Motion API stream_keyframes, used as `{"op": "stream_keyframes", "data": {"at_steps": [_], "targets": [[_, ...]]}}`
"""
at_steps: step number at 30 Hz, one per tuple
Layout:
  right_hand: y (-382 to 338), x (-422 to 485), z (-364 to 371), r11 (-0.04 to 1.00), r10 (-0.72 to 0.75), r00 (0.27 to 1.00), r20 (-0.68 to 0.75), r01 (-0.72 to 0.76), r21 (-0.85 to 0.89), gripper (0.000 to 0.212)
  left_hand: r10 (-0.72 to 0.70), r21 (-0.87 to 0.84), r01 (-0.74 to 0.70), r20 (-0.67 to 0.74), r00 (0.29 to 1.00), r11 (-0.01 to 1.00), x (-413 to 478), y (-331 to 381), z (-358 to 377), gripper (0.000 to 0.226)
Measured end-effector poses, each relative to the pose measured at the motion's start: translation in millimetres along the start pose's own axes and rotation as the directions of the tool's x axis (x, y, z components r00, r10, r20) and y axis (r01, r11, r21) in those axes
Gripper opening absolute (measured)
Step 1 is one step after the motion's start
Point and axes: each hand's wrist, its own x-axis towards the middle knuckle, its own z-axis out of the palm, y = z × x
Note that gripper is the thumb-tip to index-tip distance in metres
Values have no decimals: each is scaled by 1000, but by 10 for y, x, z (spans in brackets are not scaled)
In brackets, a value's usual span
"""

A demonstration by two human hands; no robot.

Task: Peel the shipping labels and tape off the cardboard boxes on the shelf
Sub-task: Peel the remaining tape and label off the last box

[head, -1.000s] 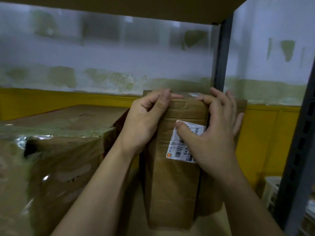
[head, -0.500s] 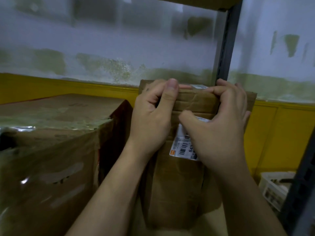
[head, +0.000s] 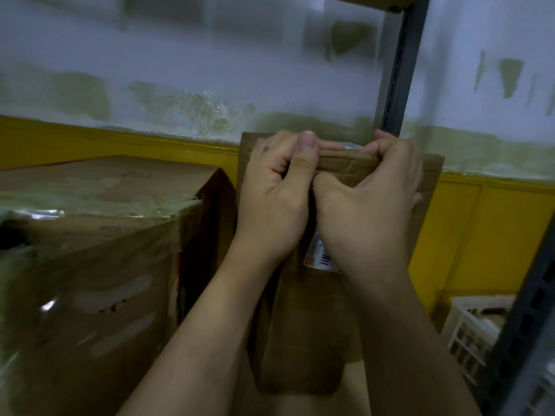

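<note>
A narrow brown cardboard box point(head: 303, 325) stands upright on the shelf in the middle of the view. My left hand point(head: 276, 193) grips its top edge, thumb laid over the front. My right hand point(head: 372, 205) grips the same top edge on the right, fingers curled over the rim and thumb pressed on the front face. A white shipping label point(head: 322, 259) with a barcode sticks to the box front; only its lower corner shows below my right hand.
A large cardboard box point(head: 90, 265) covered in clear tape stands to the left, close against the narrow one. A dark metal shelf upright point(head: 396, 64) rises behind, another point(head: 528, 325) stands at the right. A white plastic crate point(head: 474, 331) sits low right.
My right hand slid up from the label to the box's top edge and now covers most of the label. The view moved closer to the box.
</note>
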Motion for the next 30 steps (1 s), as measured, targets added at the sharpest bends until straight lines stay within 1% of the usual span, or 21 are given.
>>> {"op": "stream_keyframes", "data": {"at_steps": [2,6,9,12,16,20,24,28,30], "targets": [[27,-29,36,1000,-11,1000,20,10,7,40,-22,-13,22,-5,1000,1000,8,-26,-22,35],[136,-107,-70,991,-77,986,148,59,121,49,-60,-41,59,-16,998,997,2,-73,-55,42],[157,-92,-154,988,-92,978,186,66,141,40,-60,-23,59,-16,998,998,-11,-59,-33,44],[136,-91,-163,988,-98,980,175,75,136,35,-47,-32,46,-17,999,998,-13,-33,-20,39],[141,-55,-150,984,-76,983,166,47,171,34,2,17,-2,-13,1000,1000,-25,-39,-12,48],[121,-32,-96,989,-34,992,120,17,145,32,6,20,-6,-25,1000,1000,-34,-62,15,54],[98,-41,-32,992,-33,997,75,23,125,32,12,41,-11,-31,999,999,-34,-77,12,50],[64,-49,20,993,-9,1000,11,8,120,32,4,71,-2,-27,1000,997,-36,-39,20,47],[59,-65,60,994,-20,999,-30,23,111,33,3,71,-1,-20,1000,997,-39,-21,13,44]]}}
